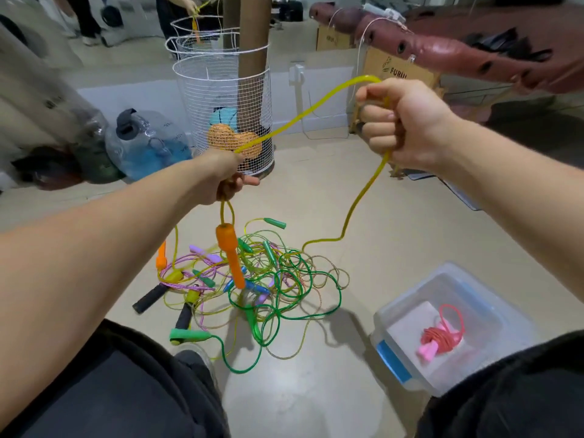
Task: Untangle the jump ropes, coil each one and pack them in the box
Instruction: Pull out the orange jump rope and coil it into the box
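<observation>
Now we hold the yellow rope raised between both fists, left hand and right hand curled tight around it, so its orange handle hangs clear of the tangle on the floor; the box waits nearby.

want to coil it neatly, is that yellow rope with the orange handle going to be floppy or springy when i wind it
Probably springy: the yellow rope arcs smoothly between the left hand and right hand instead of hanging limp. Its glossy surface suggests slippery plastic. The dangling orange handle may swing.
</observation>
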